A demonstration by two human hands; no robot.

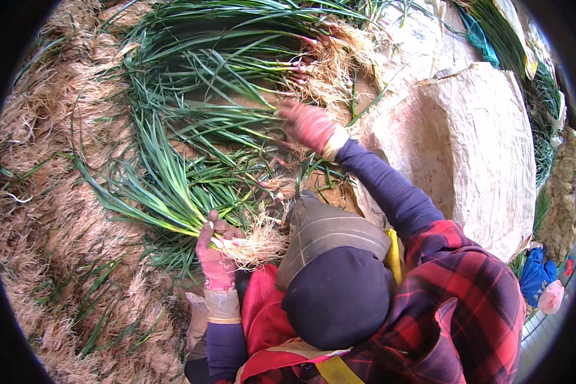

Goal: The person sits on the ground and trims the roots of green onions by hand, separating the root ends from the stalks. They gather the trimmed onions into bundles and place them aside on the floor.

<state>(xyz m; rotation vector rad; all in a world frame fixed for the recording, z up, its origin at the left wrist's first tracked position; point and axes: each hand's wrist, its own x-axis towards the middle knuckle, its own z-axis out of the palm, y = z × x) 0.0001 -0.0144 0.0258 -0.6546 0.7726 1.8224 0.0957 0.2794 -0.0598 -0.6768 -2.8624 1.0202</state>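
My left hand [221,245], in a pinkish glove with a pale cuff, holds a bunch of green onions [187,211]; leaves fan to the upper left, and pale roots [259,242] hang out on the right. Higher up, my right hand [307,122], gloved too and blurred by motion, has its fingers closed at the lower end of a leafy green onion stalk [257,93]. Around both hands lie loose green onions [221,129] with reddish bulbs. Beyond the right hand is a larger row of them, its tangled roots [341,57] facing right.
A thick mass of cut-looking, straw-coloured roots [67,192] covers the left side. A whitish woven sack [489,153] lies at right. My boot [336,223] and dark-covered knee [338,297] are close below the onions. More greens [499,33] and a blue bag [537,276] are at the far right.
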